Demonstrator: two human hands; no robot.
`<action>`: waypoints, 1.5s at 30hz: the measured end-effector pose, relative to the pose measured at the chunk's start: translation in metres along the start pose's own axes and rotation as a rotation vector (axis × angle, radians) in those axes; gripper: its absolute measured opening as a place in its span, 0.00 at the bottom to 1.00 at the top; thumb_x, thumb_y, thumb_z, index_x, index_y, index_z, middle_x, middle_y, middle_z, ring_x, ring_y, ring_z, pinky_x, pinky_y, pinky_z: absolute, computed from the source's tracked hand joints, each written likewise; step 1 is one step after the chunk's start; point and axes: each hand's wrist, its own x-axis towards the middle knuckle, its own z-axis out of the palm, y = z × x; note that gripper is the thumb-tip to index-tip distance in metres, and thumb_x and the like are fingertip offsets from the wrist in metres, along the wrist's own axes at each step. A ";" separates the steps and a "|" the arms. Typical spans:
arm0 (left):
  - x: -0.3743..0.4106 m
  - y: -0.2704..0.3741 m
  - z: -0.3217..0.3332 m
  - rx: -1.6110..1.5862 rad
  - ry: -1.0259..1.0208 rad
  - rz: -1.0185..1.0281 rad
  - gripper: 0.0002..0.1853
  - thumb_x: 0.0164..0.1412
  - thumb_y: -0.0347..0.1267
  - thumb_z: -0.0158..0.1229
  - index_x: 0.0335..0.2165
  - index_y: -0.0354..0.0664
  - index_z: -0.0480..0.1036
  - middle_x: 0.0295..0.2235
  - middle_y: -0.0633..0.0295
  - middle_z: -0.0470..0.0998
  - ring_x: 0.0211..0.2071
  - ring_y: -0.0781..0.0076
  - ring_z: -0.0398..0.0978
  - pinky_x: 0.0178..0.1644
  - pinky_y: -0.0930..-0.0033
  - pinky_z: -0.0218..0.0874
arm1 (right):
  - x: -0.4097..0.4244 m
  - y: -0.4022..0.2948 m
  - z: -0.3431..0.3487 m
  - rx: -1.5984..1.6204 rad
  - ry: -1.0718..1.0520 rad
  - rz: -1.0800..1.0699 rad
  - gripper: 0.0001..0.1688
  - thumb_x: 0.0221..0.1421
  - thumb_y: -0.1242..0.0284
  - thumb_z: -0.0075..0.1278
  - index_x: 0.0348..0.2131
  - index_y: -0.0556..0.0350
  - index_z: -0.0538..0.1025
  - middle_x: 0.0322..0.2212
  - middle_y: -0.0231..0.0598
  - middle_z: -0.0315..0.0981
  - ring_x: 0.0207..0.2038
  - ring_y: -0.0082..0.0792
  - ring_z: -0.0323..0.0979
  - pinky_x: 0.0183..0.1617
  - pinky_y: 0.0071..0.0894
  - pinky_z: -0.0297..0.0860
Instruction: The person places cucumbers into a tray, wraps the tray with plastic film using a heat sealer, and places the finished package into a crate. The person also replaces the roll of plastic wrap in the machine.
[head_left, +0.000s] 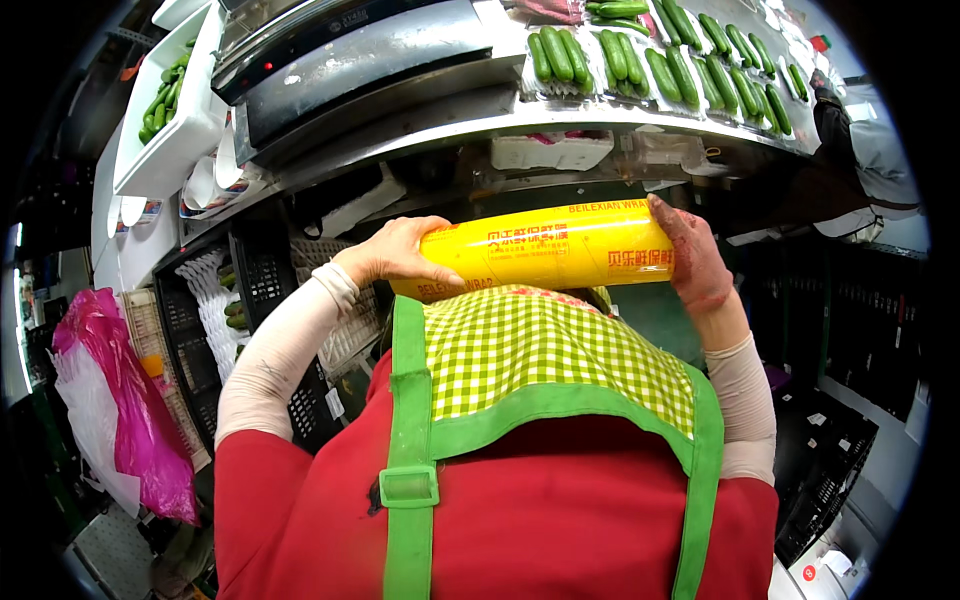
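Note:
A thick yellow roll of plastic food wrap (551, 244), bearing red printing, lies crosswise in front of my chest. My left hand (397, 251) grips its left end, thumb along the near side and the other fingers over the far side. At the right end, my right hand (697, 259), in a stained pinkish glove, clasps the roll with its thumb on top. The roll is held up in the air, before the edge of a metal worktable (420, 139). Its underside and the fingertips below it are hidden.
On the worktable are a wrapping machine (360, 82) and several trays of cucumbers (667, 75). A white foam box (169, 112) of small cucumbers stands left. Black plastic crates (270, 300) and a pink plastic bag (142, 405) lie at lower left. Another person's sleeve (885, 142) shows at right.

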 end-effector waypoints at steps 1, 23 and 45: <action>0.002 -0.001 -0.006 -0.048 -0.043 -0.028 0.49 0.37 0.59 0.69 0.51 0.36 0.70 0.46 0.49 0.76 0.49 0.58 0.73 0.55 0.62 0.62 | -0.002 -0.012 0.003 0.003 -0.029 -0.014 0.25 0.57 0.59 0.56 0.41 0.65 0.73 0.37 0.36 0.77 0.37 0.23 0.75 0.45 0.22 0.70; -0.002 0.143 0.003 -0.155 0.277 0.609 0.19 0.56 0.26 0.61 0.48 0.34 0.72 0.48 0.45 0.74 0.48 0.52 0.74 0.51 0.64 0.67 | -0.065 0.015 0.062 -0.554 -0.021 -0.602 0.27 0.47 0.74 0.65 0.44 0.66 0.71 0.38 0.43 0.78 0.40 0.31 0.78 0.44 0.27 0.74; 0.017 0.180 -0.022 0.170 0.216 0.671 0.07 0.54 0.22 0.58 0.34 0.33 0.76 0.33 0.55 0.76 0.32 0.52 0.76 0.36 0.63 0.69 | -0.066 0.027 0.069 -0.699 0.071 -0.827 0.27 0.37 0.70 0.71 0.37 0.63 0.75 0.28 0.45 0.77 0.29 0.46 0.77 0.31 0.35 0.72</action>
